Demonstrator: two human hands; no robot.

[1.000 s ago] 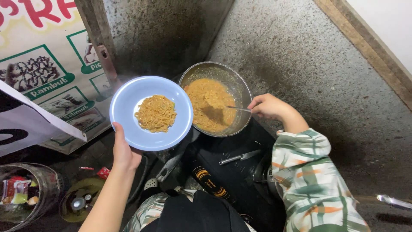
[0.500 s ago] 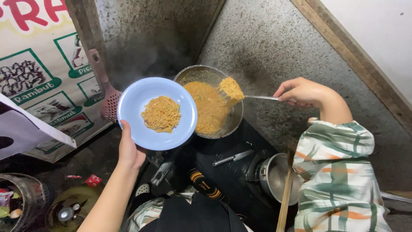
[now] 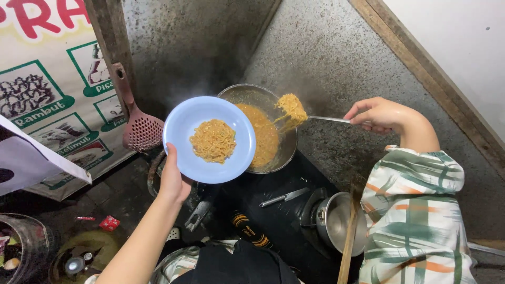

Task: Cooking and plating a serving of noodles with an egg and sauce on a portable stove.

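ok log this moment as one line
left hand: holds blue plate with noodles | right hand: fork lifts noodle clump over pan

Your left hand point(image 3: 173, 181) holds the plate point(image 3: 184, 158) left of the pan point(image 3: 281, 152), noodles point(image 3: 212, 140) on it; your right hand point(image 3: 381, 114) lifts a fork point(image 3: 329, 119) over the pan, strainer point(image 3: 139, 129) further left, pot point(image 3: 336, 221) front-right
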